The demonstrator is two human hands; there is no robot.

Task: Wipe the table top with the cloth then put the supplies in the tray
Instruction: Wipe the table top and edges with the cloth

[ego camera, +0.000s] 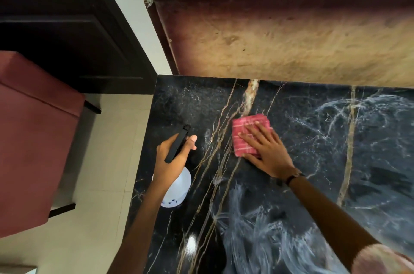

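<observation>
Black marble-patterned table top point(313, 139), gold and white veining, set against a worn brown wooden panel point(280, 38); pale tiled floor point(107, 139) and a red upholstered stool point(33, 139) to the left of it. The cloth point(248, 133), red with a pale check, folded to a rough square, lies flat on the top, toward the back and left of centre. Right hand point(266, 150) rests on it palm down, fingers spread flat across its near-right part, not gripping, only pressing. So the cloth sits under and just beyond the fingertips, up and left from the wrist; forearm runs diagonally from lower right. White smeared wipe streaks show near the front edge and at the right; the back-left corner carries fine droplets and looks unwiped. Judgement: wiping is under way, and the coming stroke likely goes left and away from the body, toward that corner. Left hand point(174, 155) is closed around the neck of a white spray bottle point(177, 188) with a black trigger head, thumb up, bottle standing by the left edge, well apart from the cloth. The right hand alone serves the cloth. No tray in view; stowing not yet begun.
</observation>
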